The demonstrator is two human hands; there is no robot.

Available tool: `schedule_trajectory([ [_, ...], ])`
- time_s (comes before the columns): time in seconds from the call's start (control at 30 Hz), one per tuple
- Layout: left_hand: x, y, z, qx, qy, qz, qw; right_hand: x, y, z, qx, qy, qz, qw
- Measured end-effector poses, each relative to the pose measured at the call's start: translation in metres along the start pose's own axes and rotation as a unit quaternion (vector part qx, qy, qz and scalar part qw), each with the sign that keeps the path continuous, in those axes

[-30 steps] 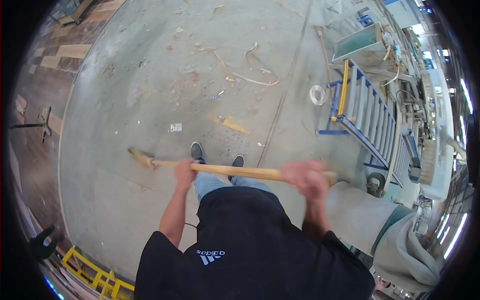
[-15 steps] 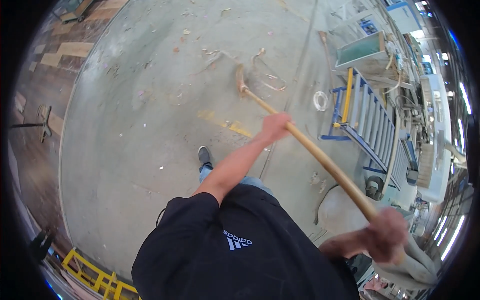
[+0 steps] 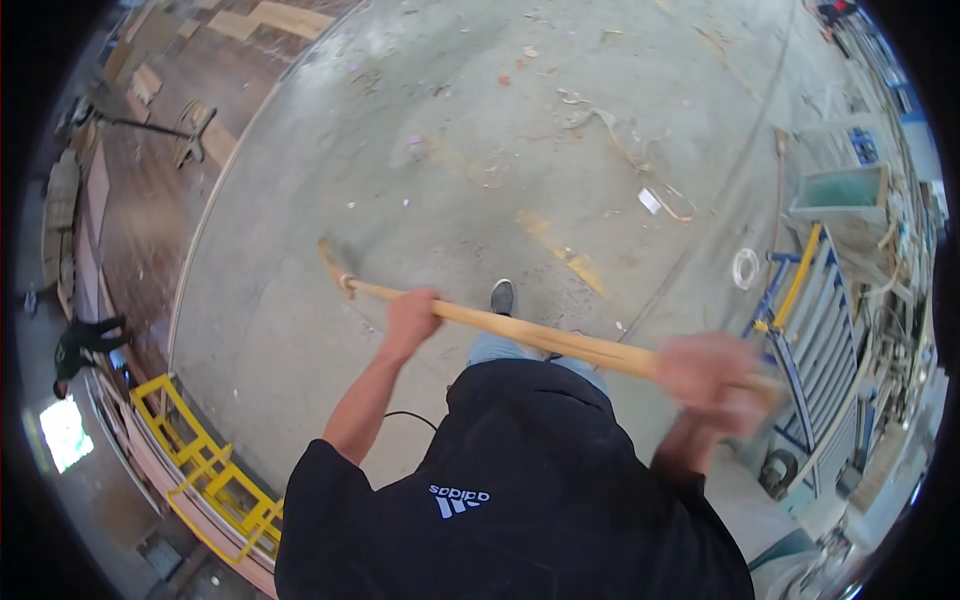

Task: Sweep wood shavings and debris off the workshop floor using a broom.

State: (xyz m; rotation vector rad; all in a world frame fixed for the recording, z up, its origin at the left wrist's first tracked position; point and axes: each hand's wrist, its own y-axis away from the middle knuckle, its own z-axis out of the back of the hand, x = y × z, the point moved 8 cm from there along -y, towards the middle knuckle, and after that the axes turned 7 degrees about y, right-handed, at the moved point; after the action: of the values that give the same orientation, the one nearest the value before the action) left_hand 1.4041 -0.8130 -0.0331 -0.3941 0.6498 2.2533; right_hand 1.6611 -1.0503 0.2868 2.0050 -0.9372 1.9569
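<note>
A broom with a long wooden handle [image 3: 540, 335] lies across the front of my body, tilted down to the right. My left hand [image 3: 412, 318] is wrapped round the handle near the broom head [image 3: 332, 268], which is over the concrete floor to the left. Farther up, near the handle's end, my right hand [image 3: 708, 375] grips it, smeared by motion. Scattered debris dots the floor, with a long pale strip [image 3: 622, 140] and a white scrap [image 3: 649, 201] ahead of my feet.
A blue ladder with a yellow rail [image 3: 800, 275] stands at the right, beside a white coil [image 3: 745, 268]. Yellow metal frames [image 3: 205, 465] are at the lower left. Another person [image 3: 85, 350] stands far left, near the wood-plank floor [image 3: 150, 225].
The broom has swung to the left and now lies more level across me. Both hands have moved left or up with it, still holding the handle. The view has turned too.
</note>
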Motion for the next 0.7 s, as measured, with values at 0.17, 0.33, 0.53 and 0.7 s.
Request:
schedule_trajectory([
  [0.17, 0.173, 0.03, -0.009, -0.083, -0.014, 0.121, 0.989, -0.1, 0.007, -0.141, 0.27, -0.095, -0.04, 0.957],
  [0.33, 0.102, -0.031, -0.088, -0.01, 0.03, 0.026, 0.999, -0.11, 0.081, -0.027, -0.063, 0.185, -0.332, 0.923],
  [0.53, -0.163, -0.056, -0.093, 0.043, 0.184, -0.173, 0.967, 0.114, 0.081, -0.018, -0.174, 0.266, 0.021, 0.948],
  [0.7, -0.253, -0.074, -0.107, -0.028, 0.298, -0.267, 0.916, 0.135, 0.065, -0.069, -0.101, 0.22, 0.092, 0.966],
])
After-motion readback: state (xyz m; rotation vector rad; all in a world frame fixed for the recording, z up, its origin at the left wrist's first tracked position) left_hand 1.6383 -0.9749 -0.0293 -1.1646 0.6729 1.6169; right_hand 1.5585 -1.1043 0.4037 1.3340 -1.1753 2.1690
